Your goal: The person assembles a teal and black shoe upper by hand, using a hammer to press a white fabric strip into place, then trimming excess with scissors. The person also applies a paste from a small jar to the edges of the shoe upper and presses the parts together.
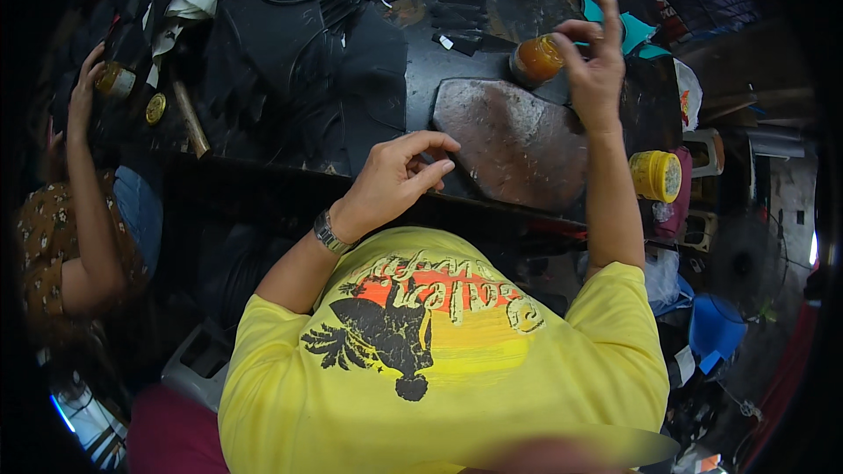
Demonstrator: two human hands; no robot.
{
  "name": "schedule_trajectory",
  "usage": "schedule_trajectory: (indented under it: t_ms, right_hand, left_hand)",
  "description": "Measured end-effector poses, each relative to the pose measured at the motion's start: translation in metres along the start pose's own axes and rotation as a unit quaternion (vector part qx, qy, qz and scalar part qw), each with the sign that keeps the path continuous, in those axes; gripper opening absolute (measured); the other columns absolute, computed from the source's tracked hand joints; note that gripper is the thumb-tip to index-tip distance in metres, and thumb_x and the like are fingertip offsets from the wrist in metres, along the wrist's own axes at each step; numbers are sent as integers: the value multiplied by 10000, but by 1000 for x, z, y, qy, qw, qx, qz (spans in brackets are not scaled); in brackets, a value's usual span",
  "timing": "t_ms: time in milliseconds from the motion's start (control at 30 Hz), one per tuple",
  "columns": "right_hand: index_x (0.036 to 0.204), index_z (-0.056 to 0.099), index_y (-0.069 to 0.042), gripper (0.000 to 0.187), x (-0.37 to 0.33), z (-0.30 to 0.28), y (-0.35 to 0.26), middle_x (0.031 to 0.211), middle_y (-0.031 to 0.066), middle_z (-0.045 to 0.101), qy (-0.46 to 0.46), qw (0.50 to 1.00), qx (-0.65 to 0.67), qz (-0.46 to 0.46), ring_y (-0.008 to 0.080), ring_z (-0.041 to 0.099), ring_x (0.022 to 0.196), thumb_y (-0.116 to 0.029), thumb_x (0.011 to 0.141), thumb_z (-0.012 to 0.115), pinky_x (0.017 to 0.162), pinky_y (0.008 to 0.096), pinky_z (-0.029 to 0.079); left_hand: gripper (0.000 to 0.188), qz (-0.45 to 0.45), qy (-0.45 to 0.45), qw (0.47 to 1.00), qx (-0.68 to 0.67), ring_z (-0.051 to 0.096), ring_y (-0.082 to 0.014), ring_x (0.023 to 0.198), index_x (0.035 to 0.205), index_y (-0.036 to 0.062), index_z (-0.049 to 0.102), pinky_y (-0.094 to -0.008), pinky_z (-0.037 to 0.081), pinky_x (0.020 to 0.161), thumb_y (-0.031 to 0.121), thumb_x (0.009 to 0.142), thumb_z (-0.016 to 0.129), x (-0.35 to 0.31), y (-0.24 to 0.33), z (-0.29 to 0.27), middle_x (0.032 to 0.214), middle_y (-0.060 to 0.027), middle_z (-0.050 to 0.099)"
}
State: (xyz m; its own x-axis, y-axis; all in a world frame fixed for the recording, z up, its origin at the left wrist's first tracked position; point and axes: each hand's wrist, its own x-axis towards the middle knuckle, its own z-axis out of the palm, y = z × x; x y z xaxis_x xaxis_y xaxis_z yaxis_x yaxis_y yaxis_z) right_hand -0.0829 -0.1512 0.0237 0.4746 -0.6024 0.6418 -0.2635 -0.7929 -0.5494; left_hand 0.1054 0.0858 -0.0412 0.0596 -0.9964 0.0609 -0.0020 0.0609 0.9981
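Observation:
My left hand (399, 177), a watch on its wrist, hovers at the near left edge of a worn brown-grey slab (518, 145). Its fingers curl loosely, thumb and forefinger apart, and nothing shows between them. Beyond the slab stands a small glass jar (536, 62) with an orange, glue-like content. At the jar's upper right side is my right hand (599, 66), thumb and forefinger closed together while another finger points up. Whatever that pinch holds, if anything, cannot be made out. Black flat cut pieces (373, 79) lie left of the slab.
A co-worker's hand (83, 92) at far left is beside another jar (116, 81); a yellow lid (155, 109) and a wooden stick (190, 120) lie nearby. Small black strips (458, 7) and teal scraps (634, 31) lie farther back. A yellow tub (655, 176) stands at right.

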Motion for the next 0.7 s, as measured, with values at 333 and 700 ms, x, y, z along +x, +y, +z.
schedule_trajectory:
  t_ms: [333,700]
  right_hand:
    - [1537,267,-252,854,-3,103,-17,996,175,665,-245,947,-208,26,376,646,974,28,811,617,831,480,530]
    - [1455,411,-175,700,1,135,2,1028,155,671,-250,933,-249,-70,350,644,972,62,811,547,812,461,543]
  left_hand:
    - [226,88,36,987,132,701,-109,785,1152,15,665,-217,554,689,57,930,669,4,0,-6,1005,-64,681]
    - [218,128,69,968,203,671,-129,757,1105,-7,679,-245,524,670,82,906,689,29,10,-28,931,-77,672]
